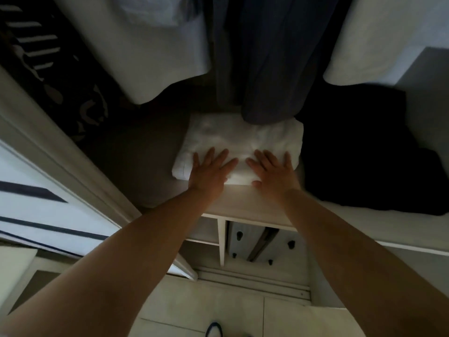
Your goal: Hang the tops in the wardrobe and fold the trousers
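While the left hand (209, 171) and right hand (274, 171) press flat, grips wide, a folded white garment (243, 135) lies on the pale shelf (243, 203); dark blue hanging cloth (262, 69) overlaps its twelve o'clock edge, black heap (359, 154) at three.

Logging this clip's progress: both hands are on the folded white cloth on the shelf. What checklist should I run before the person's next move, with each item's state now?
1. Left hand and right hand lie flat on the cloth, fingers straight: ok.
2. Cloth sits wholly on the shelf, behind its front edge: ok.
3. Cloth is folded into a compact stack: ok.
4. Cloth is trousers: cannot tell.
5. Blue garment hangs clear of the cloth: cannot tell; its hem overlaps the cloth's back edge in this view.
6. Dark pile on the right is folded: cannot tell, too dark.
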Motion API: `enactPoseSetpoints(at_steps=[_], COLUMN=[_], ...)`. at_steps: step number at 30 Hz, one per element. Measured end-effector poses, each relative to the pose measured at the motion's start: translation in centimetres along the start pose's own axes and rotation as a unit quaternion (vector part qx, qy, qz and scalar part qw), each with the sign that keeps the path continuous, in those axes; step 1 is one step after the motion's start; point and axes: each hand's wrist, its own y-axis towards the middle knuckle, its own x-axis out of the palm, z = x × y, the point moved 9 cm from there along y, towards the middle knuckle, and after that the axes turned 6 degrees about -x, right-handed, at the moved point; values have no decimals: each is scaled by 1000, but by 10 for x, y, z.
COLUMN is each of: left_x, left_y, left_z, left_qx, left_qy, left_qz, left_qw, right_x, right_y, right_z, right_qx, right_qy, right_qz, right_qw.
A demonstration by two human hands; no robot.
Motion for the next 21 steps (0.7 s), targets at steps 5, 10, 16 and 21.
enactPoseSetpoints(at_steps=[5, 10, 16, 21], left_x=[3, 4, 10, 16], left_y=[24, 45, 58, 54], left_z=[-5, -4, -2, -3], left_qx=[-9, 8, 17, 30], left_qy=[-8, -15, -22, -35], left_qz=[5, 14, -7, -35], left_qw=[1000, 1000, 1000, 998], right_x=[11, 17, 16, 15], right_y=[17, 35, 45, 40], right_z=[11, 23, 36, 32], right_qx=[22, 28, 24, 35], right_qy=[20, 43, 44, 59], right_qz=[-24, -30, -32, -29], right_qw=[999, 998, 998, 997])
